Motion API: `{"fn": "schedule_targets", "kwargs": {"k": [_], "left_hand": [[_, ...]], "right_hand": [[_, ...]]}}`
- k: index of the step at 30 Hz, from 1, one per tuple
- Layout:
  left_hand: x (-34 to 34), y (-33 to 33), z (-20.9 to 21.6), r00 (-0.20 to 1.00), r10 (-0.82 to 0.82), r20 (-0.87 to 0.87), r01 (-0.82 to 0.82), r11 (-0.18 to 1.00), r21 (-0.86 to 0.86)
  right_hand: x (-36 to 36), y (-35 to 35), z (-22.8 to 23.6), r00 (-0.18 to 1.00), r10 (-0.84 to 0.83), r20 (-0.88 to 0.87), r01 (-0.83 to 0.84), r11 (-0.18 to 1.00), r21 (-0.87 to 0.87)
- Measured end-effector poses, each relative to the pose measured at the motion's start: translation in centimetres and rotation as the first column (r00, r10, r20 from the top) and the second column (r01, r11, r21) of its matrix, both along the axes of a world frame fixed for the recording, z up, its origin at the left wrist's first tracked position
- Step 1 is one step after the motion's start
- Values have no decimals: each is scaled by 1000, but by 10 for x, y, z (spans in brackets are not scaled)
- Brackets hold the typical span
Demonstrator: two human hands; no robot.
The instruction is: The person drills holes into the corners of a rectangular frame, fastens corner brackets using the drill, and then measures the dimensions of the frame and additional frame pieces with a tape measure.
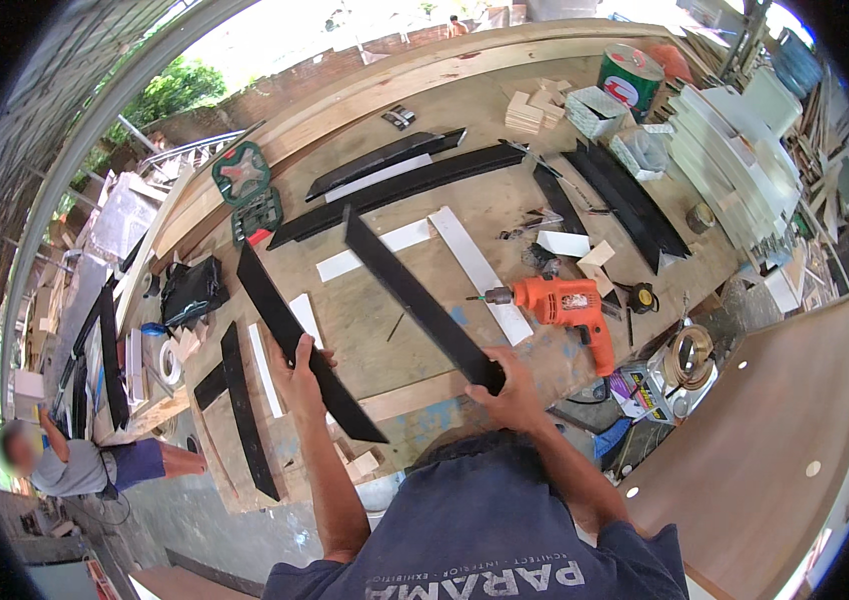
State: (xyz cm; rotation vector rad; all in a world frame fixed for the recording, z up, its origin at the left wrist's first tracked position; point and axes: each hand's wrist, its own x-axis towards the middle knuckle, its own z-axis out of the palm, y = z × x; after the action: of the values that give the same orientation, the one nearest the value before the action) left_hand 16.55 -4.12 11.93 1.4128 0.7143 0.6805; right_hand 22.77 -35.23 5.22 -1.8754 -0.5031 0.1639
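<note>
My left hand (297, 375) grips a long black strip (275, 310) that lies slanted across the plywood workbench (445, 215). My right hand (510, 392) is closed on the near end of a second long black strip (410, 292), which runs up and to the left over white strips (480, 270). Both black strips stretch away from me, roughly parallel to each other.
An orange power drill (565, 305) lies right of my right hand. More black strips (400, 185) and white strips, wood blocks (535, 108), a green can (630, 78) and a green case (245, 175) crowd the bench. A person (85, 465) sits on the floor at left.
</note>
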Motion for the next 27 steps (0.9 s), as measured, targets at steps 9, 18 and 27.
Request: {"fn": "schedule_targets", "kwargs": {"k": [9, 18, 27], "left_hand": [[-45, 25, -36, 985, 169, 32, -165, 981, -100], [-34, 34, -139, 910, 321, -262, -316, 947, 62], [-38, 3, -157, 701, 510, -498, -245, 829, 503]], "right_hand": [[6, -1, 18, 985, -98, -142, 89, 994, -64], [-4, 61, -28, 992, 112, -65, -125, 955, -270], [-1, 80, -48, 876, 427, 225, -301, 847, -438]]}}
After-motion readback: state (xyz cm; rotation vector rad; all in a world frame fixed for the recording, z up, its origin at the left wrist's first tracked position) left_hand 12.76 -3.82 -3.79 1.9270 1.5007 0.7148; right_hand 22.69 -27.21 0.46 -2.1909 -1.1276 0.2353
